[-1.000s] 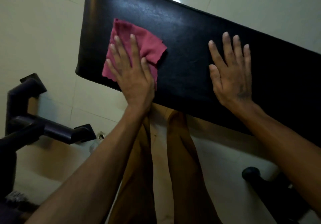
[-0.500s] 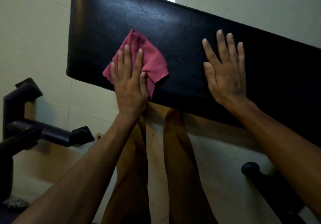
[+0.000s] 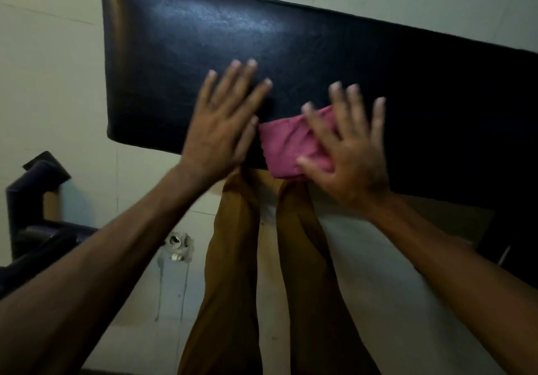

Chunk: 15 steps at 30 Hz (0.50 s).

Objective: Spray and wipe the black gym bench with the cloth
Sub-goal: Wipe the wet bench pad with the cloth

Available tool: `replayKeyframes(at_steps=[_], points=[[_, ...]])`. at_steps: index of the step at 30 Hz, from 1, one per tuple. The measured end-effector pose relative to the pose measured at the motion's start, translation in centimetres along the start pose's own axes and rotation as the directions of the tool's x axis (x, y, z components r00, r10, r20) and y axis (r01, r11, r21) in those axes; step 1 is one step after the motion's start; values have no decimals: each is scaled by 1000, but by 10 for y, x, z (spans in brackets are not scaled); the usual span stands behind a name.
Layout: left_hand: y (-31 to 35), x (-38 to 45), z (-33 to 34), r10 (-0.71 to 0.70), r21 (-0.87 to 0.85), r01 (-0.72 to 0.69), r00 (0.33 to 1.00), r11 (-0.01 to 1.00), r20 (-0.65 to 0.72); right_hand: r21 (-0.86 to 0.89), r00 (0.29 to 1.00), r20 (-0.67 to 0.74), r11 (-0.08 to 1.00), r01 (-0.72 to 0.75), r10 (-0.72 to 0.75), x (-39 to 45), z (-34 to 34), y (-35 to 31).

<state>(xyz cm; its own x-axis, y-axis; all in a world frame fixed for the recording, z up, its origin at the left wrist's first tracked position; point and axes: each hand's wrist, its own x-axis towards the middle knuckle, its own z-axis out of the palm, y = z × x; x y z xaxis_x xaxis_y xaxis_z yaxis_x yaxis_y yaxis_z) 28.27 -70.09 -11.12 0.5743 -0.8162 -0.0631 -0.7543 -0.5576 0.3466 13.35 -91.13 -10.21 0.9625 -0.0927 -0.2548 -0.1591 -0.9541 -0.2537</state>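
One cloth [image 3: 291,147] now under flat right hand [image 3: 346,156]; left hand [image 3: 221,130] flat, seemingly on bench [image 3: 320,54].

The long padded leather-like gym bench top [image 3: 291,54] is glossy black with a faint grainy texture and a pale bluish sheen across its far half. The crumpled soft cloth [image 3: 286,147] is plain pinkish-red with no print. The tiled floor [image 3: 58,83] is cream-white with thin grey grout lines, the loose trousers [image 3: 233,272] are plain mustard brown, and the tubular metal frame [image 3: 32,220] at the left is dark, near black with a purplish tinge.
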Motion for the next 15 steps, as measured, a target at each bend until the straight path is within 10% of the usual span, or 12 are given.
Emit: replayKeyframes(at_steps=[8,11,15], points=[[-13,11,29,-3,155,-2,999,988,34,-110,985,-102,986,125,-137,-18,44,1],[-15,12,26,1,119,-5,999,993,35,-74,960,-163,968,-241,226,-46,37,27],[-14,12,25,27,101,-29,999,995,21,159,540,-248,584,-796,804,-16,33,-9]])
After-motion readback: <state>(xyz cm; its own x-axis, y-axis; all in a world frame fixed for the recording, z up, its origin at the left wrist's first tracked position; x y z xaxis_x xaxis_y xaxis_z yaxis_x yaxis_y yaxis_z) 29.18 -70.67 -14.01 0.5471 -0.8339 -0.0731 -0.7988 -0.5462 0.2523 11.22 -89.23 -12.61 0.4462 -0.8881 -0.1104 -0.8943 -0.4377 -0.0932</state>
